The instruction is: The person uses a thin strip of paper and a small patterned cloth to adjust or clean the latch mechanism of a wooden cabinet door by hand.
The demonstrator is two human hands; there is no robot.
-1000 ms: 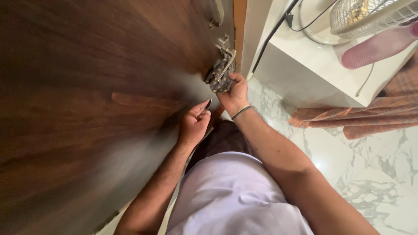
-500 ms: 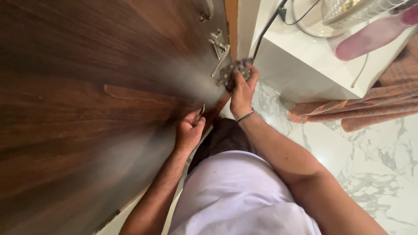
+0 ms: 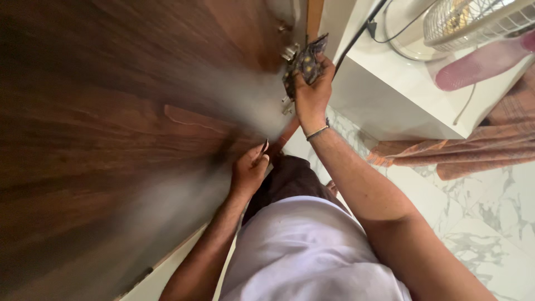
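We see the right hand (image 3: 312,92) closed around a crumpled dark patterned cloth (image 3: 305,62), pressed against the metal latch hardware (image 3: 288,53) near the edge of the dark brown wooden door (image 3: 111,111); we judge the wiping of that fitting to be under way, the next stroke calling for firm pressure around its small parts. The left hand (image 3: 249,170), fingers curled, rests on the door's edge; whether it holds anything we cannot tell. The latch is largely hidden, the door surface blurred.
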